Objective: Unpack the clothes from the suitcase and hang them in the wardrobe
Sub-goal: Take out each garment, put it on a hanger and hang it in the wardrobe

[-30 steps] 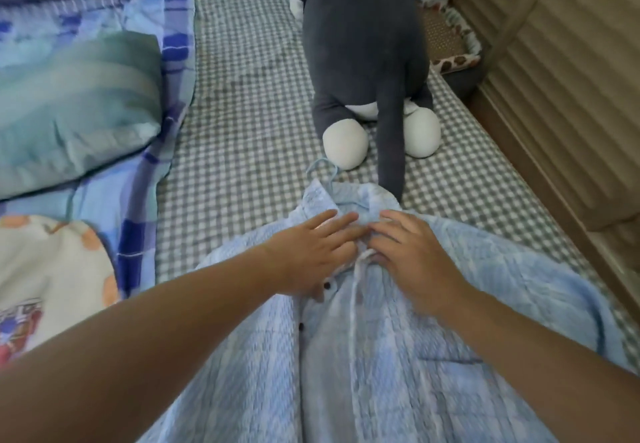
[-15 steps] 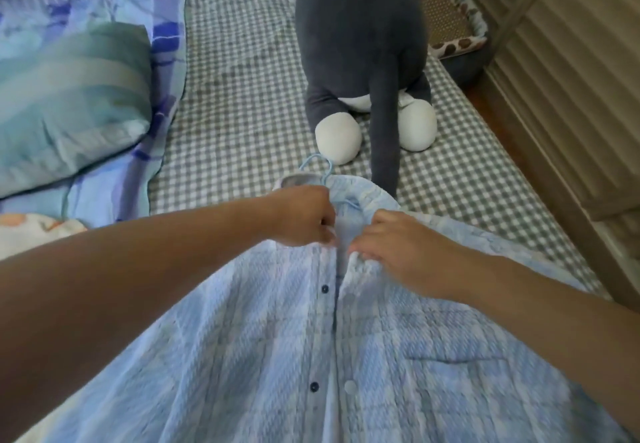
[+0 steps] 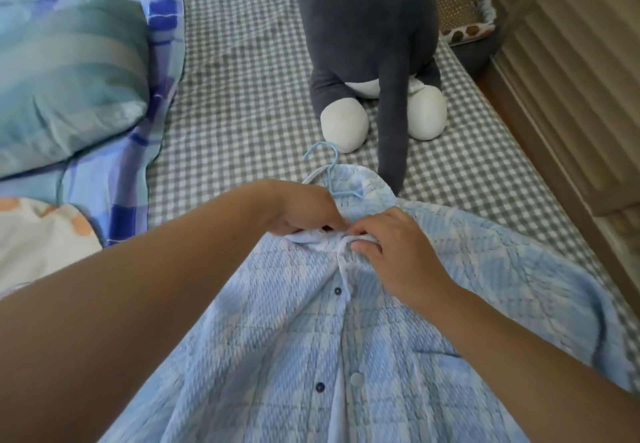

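A light blue checked shirt [image 3: 460,290] lies spread front-up on the bed, its collar toward the far side. A pale blue hanger [image 3: 325,162] sits inside the collar, with its hook sticking out onto the sheet. My left hand [image 3: 304,207] pinches the left edge of the shirt's front just below the collar. My right hand [image 3: 391,252] pinches the right edge at the same spot, fingertips almost meeting the left hand's. The two front edges are bunched together between them. Dark buttons run down the placket below.
A grey and white plush toy [image 3: 370,44] sits on the checked bed sheet [image 3: 235,96] just beyond the collar. A teal pillow [image 3: 65,79] and a blue plaid blanket [image 3: 162,72] lie to the left. A wooden slatted panel [image 3: 581,61] borders the bed on the right.
Both hands moved from lying flat at the collar to pinching the front edges together just below it. The fabric there is now bunched up.
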